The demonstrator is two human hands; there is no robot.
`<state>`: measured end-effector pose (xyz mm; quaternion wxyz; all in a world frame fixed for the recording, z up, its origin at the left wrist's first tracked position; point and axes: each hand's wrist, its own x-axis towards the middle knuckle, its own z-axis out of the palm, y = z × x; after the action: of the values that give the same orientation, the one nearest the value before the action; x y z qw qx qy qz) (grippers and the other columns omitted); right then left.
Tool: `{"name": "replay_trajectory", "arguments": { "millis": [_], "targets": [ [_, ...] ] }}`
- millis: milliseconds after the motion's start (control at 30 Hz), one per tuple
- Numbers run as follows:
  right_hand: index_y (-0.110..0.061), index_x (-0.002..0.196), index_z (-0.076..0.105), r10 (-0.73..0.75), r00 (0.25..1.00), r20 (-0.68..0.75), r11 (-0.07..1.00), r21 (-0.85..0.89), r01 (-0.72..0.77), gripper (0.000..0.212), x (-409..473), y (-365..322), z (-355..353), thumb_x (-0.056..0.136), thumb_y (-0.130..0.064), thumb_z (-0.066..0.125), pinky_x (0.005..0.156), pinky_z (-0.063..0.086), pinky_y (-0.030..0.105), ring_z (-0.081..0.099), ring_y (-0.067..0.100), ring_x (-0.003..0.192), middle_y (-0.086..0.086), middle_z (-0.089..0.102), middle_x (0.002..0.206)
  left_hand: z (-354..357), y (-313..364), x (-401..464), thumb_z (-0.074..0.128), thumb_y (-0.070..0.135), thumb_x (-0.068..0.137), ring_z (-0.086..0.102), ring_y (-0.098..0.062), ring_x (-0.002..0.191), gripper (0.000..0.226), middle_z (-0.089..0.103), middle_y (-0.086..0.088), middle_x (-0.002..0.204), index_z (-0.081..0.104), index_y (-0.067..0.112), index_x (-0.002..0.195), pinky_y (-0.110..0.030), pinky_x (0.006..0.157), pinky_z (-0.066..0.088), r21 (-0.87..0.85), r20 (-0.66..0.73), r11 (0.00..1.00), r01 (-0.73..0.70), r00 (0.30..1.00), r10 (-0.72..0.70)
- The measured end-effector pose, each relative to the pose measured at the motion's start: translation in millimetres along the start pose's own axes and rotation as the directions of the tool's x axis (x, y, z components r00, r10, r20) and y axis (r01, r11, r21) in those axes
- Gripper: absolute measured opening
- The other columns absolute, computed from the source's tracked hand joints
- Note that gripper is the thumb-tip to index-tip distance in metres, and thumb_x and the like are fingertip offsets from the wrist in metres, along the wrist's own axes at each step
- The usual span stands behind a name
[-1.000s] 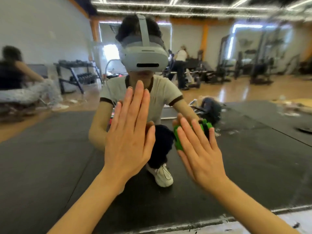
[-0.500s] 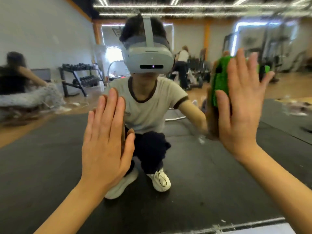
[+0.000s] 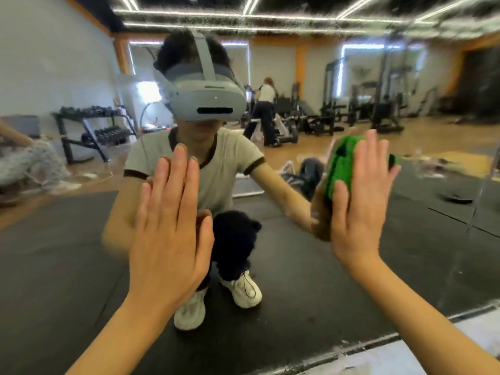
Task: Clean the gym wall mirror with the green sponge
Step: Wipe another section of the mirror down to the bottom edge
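Since half a second ago, the green sponge (image 3: pixel 341 165) has been brought slightly lower on the glass, and the left hand (image 3: pixel 169 231) has been shifted up and toward the middle.

The sponge is being pressed flat against the wall mirror (image 3: pixel 422 255) by the right hand (image 3: pixel 361 201), whose fingers are being kept straight and spread over the sponge's back; nothing is being clenched, so this grip is a flat-palmed press rather than a grasp. Green edges are being left showing at the left of the palm and beyond the outer fingers. The left hand is being held open as well, fingers straight and close together, apparently laid palm-first on the glass, though contact cannot be confirmed from behind.

In the mirror, a crouching person wearing a grey headset (image 3: pixel 205 101), a pale short-sleeved top and white shoes (image 3: pixel 243 289) is being reflected, with both reflected palms meeting the real ones. Farther back in the reflection, a dumbbell rack (image 3: pixel 92 131), weight machines (image 3: pixel 378 109) and a standing person (image 3: pixel 265 115) are being shown, over black floor mats (image 3: pixel 54 261). The mirror's lower edge (image 3: pixel 378 341) is being seen as a streaked strip at bottom right.
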<state>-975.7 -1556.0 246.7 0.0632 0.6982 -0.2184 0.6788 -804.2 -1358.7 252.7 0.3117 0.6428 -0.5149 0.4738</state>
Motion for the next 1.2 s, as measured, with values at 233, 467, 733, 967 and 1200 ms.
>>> {"name": "replay_trajectory", "arguments": {
  "millis": [233,467,733,967,1200],
  "targets": [
    [-0.008,0.158,0.009,-0.021,1.000,-0.001,0.999,0.047,0.021,0.052,-49,-106,44,0.111,-0.025,0.020,0.125,-0.006,0.044,-0.006,0.019,0.155,-0.003,-0.005,0.167,-2,0,-1,0.042,0.018,0.099,-0.004,-0.021,0.157,0.069,0.001,-0.008,0.168,0.013,0.005,0.160,-0.037,0.127,-0.001,-0.023,0.006,0.999,-0.027,1.000,0.027],
    [-0.023,0.162,0.000,-0.285,0.945,0.163,0.955,-0.042,0.295,0.058,-48,-5,-1,0.110,-0.027,0.027,0.125,-0.006,0.040,-0.003,0.016,0.156,-0.009,-0.007,0.168,-5,3,2,0.046,0.016,0.097,-0.005,-0.018,0.157,0.073,0.004,-0.006,0.168,0.012,0.008,0.161,-0.037,0.127,-0.002,-0.097,0.004,0.995,0.003,1.000,-0.003],
    [-0.007,0.157,0.014,0.154,0.988,0.002,0.970,0.188,-0.151,0.058,-58,2,-2,0.107,-0.021,0.041,0.125,-0.008,0.040,-0.001,0.021,0.155,0.001,0.010,0.164,15,46,-7,0.042,0.014,0.098,-0.004,-0.019,0.157,0.068,0.007,-0.009,0.168,0.014,0.003,0.159,-0.037,0.127,-0.004,-0.162,0.025,0.986,-0.040,0.999,0.045],
    [0.003,0.147,0.033,0.089,0.995,-0.054,0.963,0.259,-0.072,0.047,-62,11,-4,0.105,-0.014,0.043,0.126,0.002,0.053,0.011,0.026,0.152,0.016,0.028,0.152,26,53,14,0.045,0.010,0.098,-0.006,-0.015,0.154,0.068,0.011,-0.017,0.167,0.015,-0.001,0.158,-0.033,0.126,-0.007,-0.069,-0.013,0.997,0.018,1.000,-0.018],
    [-0.004,0.149,0.035,-0.200,0.975,0.096,0.972,0.146,0.185,0.043,-107,25,0,0.109,-0.019,0.037,0.126,0.002,0.046,0.009,0.018,0.155,0.003,0.025,0.162,39,61,13,0.042,0.009,0.102,0.007,-0.036,0.153,0.062,0.016,-0.023,0.164,0.017,-0.003,0.157,-0.035,0.126,-0.006,-0.066,-0.111,0.994,0.082,0.990,-0.089]
  ]
}}
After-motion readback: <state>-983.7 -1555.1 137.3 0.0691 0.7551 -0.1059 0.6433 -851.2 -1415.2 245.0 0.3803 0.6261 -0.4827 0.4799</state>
